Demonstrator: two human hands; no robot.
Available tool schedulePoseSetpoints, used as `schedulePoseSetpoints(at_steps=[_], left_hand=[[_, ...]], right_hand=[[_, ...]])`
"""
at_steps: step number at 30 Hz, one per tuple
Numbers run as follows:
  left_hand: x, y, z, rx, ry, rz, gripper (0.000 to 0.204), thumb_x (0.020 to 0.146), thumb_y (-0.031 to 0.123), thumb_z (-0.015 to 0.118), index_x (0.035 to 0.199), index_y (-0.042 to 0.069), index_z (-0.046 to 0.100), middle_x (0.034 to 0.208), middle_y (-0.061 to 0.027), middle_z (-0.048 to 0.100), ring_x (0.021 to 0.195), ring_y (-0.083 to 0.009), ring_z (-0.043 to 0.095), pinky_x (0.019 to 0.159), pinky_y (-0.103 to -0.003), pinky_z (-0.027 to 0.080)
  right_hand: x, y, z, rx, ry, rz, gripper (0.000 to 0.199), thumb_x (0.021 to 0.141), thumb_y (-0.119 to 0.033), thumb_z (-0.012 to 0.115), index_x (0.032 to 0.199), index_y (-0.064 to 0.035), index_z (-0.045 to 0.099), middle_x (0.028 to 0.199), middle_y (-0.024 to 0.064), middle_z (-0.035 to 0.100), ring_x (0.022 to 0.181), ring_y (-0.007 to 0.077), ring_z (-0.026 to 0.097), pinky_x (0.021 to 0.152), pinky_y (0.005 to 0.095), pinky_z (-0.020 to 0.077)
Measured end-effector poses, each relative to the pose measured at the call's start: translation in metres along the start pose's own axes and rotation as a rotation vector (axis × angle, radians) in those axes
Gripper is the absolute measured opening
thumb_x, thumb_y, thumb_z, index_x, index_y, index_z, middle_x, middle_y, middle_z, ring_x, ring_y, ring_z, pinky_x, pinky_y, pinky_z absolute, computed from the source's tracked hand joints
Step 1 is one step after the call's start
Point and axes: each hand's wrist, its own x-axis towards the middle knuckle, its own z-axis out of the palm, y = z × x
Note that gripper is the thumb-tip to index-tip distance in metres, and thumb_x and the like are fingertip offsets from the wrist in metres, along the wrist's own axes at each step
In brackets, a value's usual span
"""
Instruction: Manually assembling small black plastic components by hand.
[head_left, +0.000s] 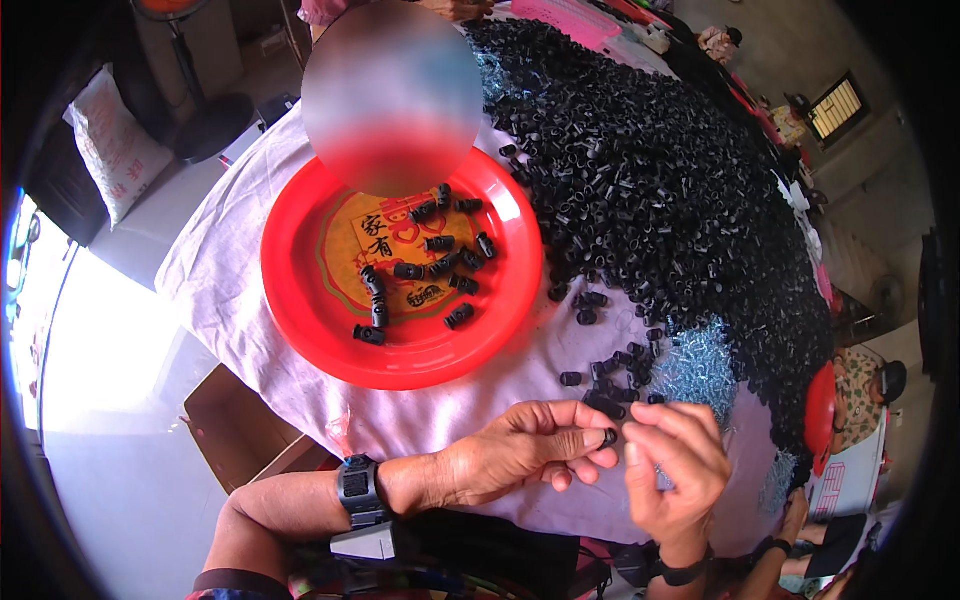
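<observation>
My left hand (515, 450) grips a small black plastic cord-lock piece (608, 437) between thumb and fingers. Close beside it, my right hand (685, 475) has its fingers drawn together toward the piece; anything in that pinch is too small to make out. Just beyond both hands lie several loose black pieces (625, 370) on the cloth. A heap of tiny silvery springs (700, 365) sits to their right. Ahead on the left, a round red plate (290, 320) with a printed yellow centre bears several cord locks (440, 243).
A large mound of black pieces (650, 170) covers the table's far right. Pale cloth (225, 270) drapes over the table. An open cardboard box (240, 430) stands below its left edge. A red basin (820, 415) is at the right, where another person's arm (790, 530) reaches in.
</observation>
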Motion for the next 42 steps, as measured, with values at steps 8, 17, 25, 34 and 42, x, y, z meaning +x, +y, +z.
schedulePoseSetpoints(at_steps=[8,17,25,34,42], left_hand=[[0.002,0.002,-0.002,0.025,0.004,0.001,0.033,0.108,0.024,0.06,0.137,0.008,0.062,0.104,0.0004,0.07,0.085,-0.0055,0.062,0.07,-0.02,0.048],[0.003,-0.003,-0.006,-0.075,-0.071,0.035,0.031,0.108,0.021,0.06,0.135,0.005,0.061,0.104,-0.0014,0.071,0.085,-0.0065,0.065,0.069,-0.02,0.05],[0.006,-0.006,-0.005,-0.092,-0.083,0.045,0.029,0.108,0.022,0.06,0.132,0.005,0.062,0.102,0.0001,0.07,0.084,-0.0054,0.064,0.068,-0.019,0.048],[0.004,-0.002,-0.001,-0.048,-0.027,0.053,0.031,0.108,0.022,0.06,0.134,0.006,0.061,0.102,0.0008,0.069,0.083,-0.0053,0.062,0.07,-0.019,0.05],[0.002,-0.003,0.003,0.077,0.055,0.043,0.03,0.108,0.024,0.062,0.133,0.007,0.062,0.105,0.0003,0.068,0.088,-0.0059,0.061,0.071,-0.02,0.049]], right_hand=[[0.055,0.052,0.052,-0.119,-0.072,-0.059,0.022,0.089,-0.004,0.069,0.11,0.0018,0.074,0.107,0.0164,0.074,0.095,0.0334,0.069,0.083,0.0405,0.0565],[0.077,0.061,0.064,-0.088,-0.105,0.03,0.017,0.086,-0.007,0.074,0.103,-0.0028,0.077,0.097,0.0108,0.072,0.089,0.0311,0.066,0.078,0.0419,0.0554],[0.074,0.062,0.077,-0.111,-0.101,-0.03,0.015,0.082,-0.007,0.078,0.097,-0.0035,0.076,0.093,0.0083,0.068,0.089,0.0298,0.064,0.077,0.041,0.0544],[0.024,0.026,0.03,0.246,-0.04,0.319,0.015,0.094,0.0,0.07,0.109,0.0001,0.075,0.089,0.009,0.069,0.071,0.0168,0.064,0.064,0.0277,0.0499],[-0.028,0.008,0.024,0.363,0.09,0.364,0.024,0.086,0.004,0.077,0.11,0.001,0.074,0.095,0.009,0.073,0.076,0.0134,0.064,0.063,0.0264,0.0519]])
